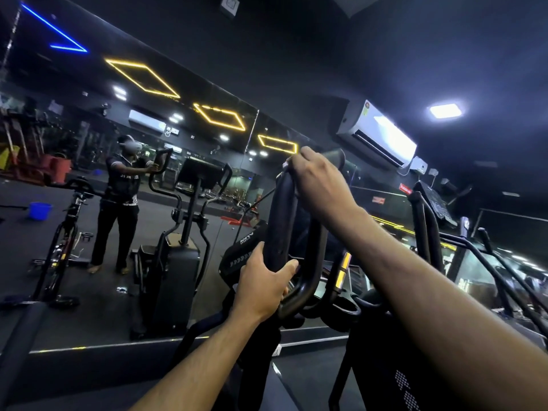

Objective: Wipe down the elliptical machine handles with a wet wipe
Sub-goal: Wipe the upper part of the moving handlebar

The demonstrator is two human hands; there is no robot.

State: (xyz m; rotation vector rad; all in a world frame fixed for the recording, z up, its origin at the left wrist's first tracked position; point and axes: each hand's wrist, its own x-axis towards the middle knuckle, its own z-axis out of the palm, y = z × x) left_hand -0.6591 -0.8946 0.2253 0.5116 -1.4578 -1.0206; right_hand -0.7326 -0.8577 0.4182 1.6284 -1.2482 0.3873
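Handle (286, 221) comes first: one black looped bar of the elliptical machine, standing nearly upright, and we hold it in two places. Our right hand (318, 179) sits at the top bend of the loop, fingers (299, 157) curled over it; a small pale edge shows at the fingertips, which may be the wet wipe, though we cannot tell for sure. Our left hand (262, 287) grips the lower bend of the same loop, fingers wrapped tight round the bar with the thumb (258, 255) lying up along it. Between the two hands the straight part of the bar is bare.

Just behind the left fingers sits one black console (241, 250) with white lettering. Past the right fingers, higher up, one white air conditioner (382, 134) hangs on the dark wall, with one square ceiling light (444, 110) beyond it.

Far beyond the left fingers runs one large mirror (89, 120). In it we count one reflected person (120, 203) at one reflected elliptical (178, 238), one exercise bike (63, 238) beside them, one blue bucket (39, 209) on the floor, and three yellow diamond lights (142, 77).
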